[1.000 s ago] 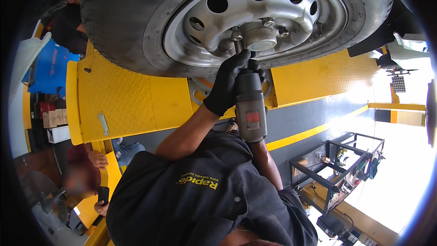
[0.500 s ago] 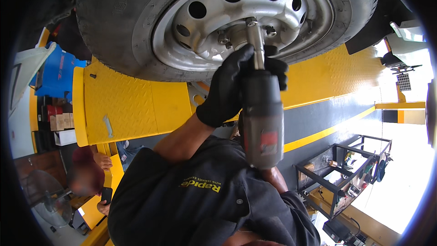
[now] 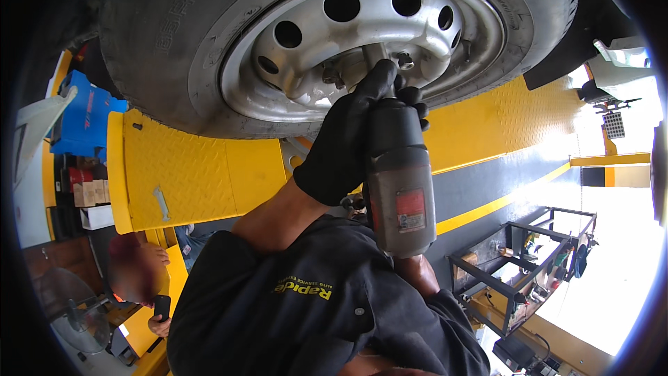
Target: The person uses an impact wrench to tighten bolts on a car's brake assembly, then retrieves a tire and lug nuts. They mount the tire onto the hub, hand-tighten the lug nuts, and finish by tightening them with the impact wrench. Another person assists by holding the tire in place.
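Observation:
A grey-and-black impact wrench [image 3: 401,195] points up at the silver steel wheel rim [image 3: 365,19], with its socket [image 3: 374,52] at the hub among the lug nuts [image 3: 404,61]. In a black glove, my left hand [image 3: 337,141] is closed round the wrench's front end, just below the socket. My right forearm [image 3: 419,276] runs up behind the wrench body. That hand is mostly hidden there, at the wrench's grip. The black tyre [image 3: 174,63] surrounds the rim overhead. Whether the socket sits fully on a nut is hidden by my glove.
Yellow lift platforms [image 3: 202,174] lie behind the wheel on both sides. At right stands a black metal-framed cart [image 3: 518,257] with tools. A person holding a phone [image 3: 161,306] is at the lower left, near a fan [image 3: 76,313]. A blue case [image 3: 87,115] is at far left.
My left hand and the impact wrench have come closer to the rim, and less of the socket shows above the glove. The wheel has shifted slightly left and down in view.

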Tool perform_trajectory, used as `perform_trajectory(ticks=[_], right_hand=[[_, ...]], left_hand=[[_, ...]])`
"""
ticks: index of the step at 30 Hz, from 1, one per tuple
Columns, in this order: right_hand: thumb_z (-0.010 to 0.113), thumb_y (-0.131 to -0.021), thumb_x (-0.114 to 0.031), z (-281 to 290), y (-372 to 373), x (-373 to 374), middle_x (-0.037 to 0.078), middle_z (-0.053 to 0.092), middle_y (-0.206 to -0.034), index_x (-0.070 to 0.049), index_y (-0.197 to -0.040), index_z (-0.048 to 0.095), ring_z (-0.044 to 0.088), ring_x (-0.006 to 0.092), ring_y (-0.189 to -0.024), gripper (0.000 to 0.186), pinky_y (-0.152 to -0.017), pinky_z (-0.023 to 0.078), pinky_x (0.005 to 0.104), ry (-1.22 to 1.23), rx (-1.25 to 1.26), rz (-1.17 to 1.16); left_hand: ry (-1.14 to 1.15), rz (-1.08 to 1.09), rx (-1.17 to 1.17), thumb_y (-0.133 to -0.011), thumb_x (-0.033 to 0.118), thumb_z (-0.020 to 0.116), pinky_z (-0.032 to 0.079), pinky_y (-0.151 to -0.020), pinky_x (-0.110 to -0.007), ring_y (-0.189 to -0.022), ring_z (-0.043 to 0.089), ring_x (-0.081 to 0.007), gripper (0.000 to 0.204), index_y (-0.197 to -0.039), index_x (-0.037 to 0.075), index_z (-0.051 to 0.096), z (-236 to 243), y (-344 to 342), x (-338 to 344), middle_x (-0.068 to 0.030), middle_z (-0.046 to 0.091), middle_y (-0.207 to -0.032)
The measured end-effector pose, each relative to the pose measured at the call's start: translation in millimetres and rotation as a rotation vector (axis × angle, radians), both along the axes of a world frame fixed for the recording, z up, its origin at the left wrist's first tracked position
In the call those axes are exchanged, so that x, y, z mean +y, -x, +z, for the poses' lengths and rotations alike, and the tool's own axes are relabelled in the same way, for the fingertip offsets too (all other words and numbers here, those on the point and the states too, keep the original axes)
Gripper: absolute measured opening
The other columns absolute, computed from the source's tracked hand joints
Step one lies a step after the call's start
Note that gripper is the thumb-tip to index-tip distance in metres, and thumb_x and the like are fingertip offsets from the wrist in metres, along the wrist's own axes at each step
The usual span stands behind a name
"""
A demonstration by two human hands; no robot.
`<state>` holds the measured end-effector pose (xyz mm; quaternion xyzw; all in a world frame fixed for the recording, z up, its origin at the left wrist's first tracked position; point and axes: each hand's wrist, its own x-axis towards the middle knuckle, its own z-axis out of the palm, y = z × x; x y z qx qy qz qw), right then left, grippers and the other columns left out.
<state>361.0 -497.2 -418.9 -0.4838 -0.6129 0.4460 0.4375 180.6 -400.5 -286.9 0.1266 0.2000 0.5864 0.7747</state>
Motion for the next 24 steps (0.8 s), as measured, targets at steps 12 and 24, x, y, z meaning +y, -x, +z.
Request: perform_trajectory(ticks=[12, 24], right_hand=[[0.074, -0.094, -0.012, -23.7, -2.2, 5.9, 0.008, 0.073, -0.104, -0.008, -0.118, 0.069, 0.072, 0.0193, -0.093, 0.026, -0.082, 0.061, 0.034, 0.037, 0.095, 0.016], [0.078, -0.091, -0.012, -106.4, -18.6, -7.6, 0.009, 0.074, -0.105, -0.008, -0.119, 0.068, 0.073, 0.0214, -0.092, 0.03, -0.082, 0.061, 0.0344, 0.432, 0.262, 0.118]], left_hand=[[-0.075, -0.133, -0.132, -0.11, 0.047, 0.048, 0.058, -0.086, -0.038, -0.092, 0.069, -0.0223, 0.042, -0.115, 0.007, 0.06, -27.8, -17.7, 5.8, -0.0107, 0.07, -0.099], [0.109, -0.178, -0.054, -0.112, 0.04, 0.042, 0.052, -0.108, -0.056, -0.118, 0.068, -0.0353, 0.049, -0.133, -0.002, 0.057, -95.2, -38.3, 5.6, -0.0234, 0.069, -0.125]])
